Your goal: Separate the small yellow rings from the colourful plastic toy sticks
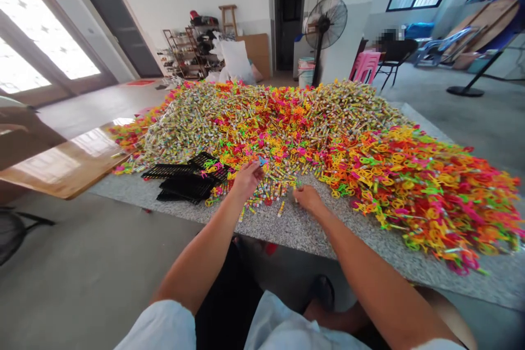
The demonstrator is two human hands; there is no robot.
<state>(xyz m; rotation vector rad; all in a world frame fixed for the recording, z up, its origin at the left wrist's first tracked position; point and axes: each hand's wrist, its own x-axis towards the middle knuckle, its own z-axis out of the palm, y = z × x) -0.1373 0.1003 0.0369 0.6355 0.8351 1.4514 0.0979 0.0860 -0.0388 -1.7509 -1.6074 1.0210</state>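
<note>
My left hand [247, 178] is closed, its fingertips pinching a small blue plastic piece [263, 161] above the heap's front edge. Lower and to the right, my right hand [308, 197] is closed too, thumb and fingers pinched around what looks like a small printed tube, mostly hidden. Between and below the hands, several loose printed tubes [281, 208] lie scattered on the speckled stone table [305, 229]. Black slotted plastic trays [186, 187] are stacked left of my left hand, with a few coloured pieces on top.
A wide heap of printed tubes [184, 120] spreads across the table's back. At the right lies a pile of yellow, orange and pink plastic loops [430, 186]. A wooden tabletop [53, 167] adjoins on the left. Behind stand a fan [324, 24] and pink stools [364, 65].
</note>
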